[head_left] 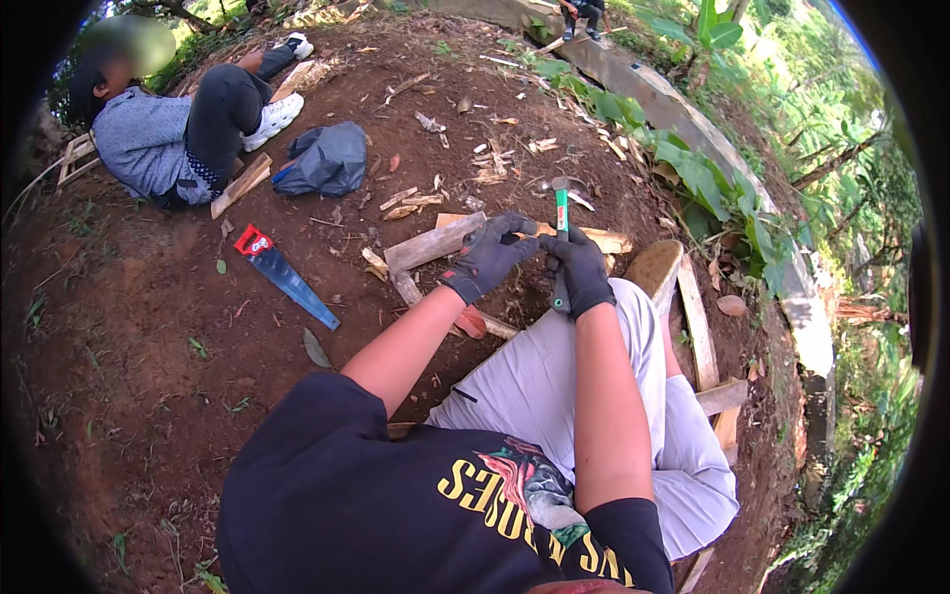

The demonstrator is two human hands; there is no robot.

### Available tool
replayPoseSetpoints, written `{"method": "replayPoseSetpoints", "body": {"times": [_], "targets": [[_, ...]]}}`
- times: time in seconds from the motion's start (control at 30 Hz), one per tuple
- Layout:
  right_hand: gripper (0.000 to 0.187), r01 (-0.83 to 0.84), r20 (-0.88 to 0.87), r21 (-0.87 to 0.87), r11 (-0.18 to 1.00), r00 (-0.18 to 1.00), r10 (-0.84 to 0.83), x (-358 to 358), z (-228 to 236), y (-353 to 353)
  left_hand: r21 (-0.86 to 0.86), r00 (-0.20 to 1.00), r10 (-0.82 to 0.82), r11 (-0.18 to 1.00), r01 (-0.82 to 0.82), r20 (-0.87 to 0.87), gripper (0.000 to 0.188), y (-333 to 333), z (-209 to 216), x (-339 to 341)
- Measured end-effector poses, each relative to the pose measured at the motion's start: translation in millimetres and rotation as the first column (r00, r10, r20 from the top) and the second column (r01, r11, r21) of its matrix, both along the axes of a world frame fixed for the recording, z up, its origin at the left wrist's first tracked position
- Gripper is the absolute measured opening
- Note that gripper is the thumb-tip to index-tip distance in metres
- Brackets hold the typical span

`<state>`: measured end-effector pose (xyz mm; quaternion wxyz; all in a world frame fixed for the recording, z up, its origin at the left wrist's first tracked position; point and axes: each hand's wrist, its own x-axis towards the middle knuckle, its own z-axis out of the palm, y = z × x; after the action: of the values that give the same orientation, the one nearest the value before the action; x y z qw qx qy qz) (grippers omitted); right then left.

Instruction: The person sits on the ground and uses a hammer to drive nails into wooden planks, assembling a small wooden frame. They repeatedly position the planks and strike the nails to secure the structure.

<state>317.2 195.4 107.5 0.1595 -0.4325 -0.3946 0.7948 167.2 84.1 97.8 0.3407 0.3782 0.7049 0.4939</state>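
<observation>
Brown bare ground is strewn with wood scraps and leaves, and at its far left another person is seated with knees drawn up. In front of the wearer, pale trousers are folded across the lower middle of the view. A dark grey bag is set down near the seated person. To the left of the hands lies a saw, its red handle turned toward the bag and its blade slanted toward the wearer. A short plank is laid beside the left hand, its long axis rising from lower left to upper right and partly hidden by the glove.

The hammer is held in the closed right hand, just to the right of the left hand. Its long axis is directed away from the wearer: the head is placed farthest off, the green handle is passed through the glove, and the butt is pointed back toward the lap. The left fingers are bent, near the handle; whether they touch it, or whether something small is pinched, cannot be told.
</observation>
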Motion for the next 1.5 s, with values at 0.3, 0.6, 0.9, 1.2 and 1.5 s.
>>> {"method": "replayPoseSetpoints", "body": {"times": [0.3, 0.6, 0.9, 1.2, 1.5], "targets": [[0.035, 0.07, -0.159, -0.132, 0.989, 0.983, -0.091, 9, -3, 6, 0.034, 0.973, 0.137, 0.989, -0.146, 0.184, 0.02, 14, 2, 24], [0.039, 0.139, -0.117, -0.122, 0.983, 0.981, -0.153, 9, 14, 0, 0.015, 0.95, 0.313, 0.949, -0.313, 0.008, 0.018, -14, -44, -64], [0.044, 0.126, -0.093, -0.122, 0.985, 0.986, -0.137, 6, 8, 1, -0.101, 0.924, 0.311, 0.935, -0.339, -0.223, 0.027, -17, -110, -105], [0.041, 0.147, -0.011, -0.076, 0.986, 0.989, -0.148, -1, 7, 0, -0.121, 0.91, 0.352, 0.916, -0.383, -0.221, 0.022, -11, -126, -101], [0.046, 0.148, -0.027, -0.102, 0.984, 0.988, -0.151, -1, -4, 4, -0.107, 0.934, 0.349, 0.928, -0.356, -0.081, 0.024, -14, -122, -98]]}}
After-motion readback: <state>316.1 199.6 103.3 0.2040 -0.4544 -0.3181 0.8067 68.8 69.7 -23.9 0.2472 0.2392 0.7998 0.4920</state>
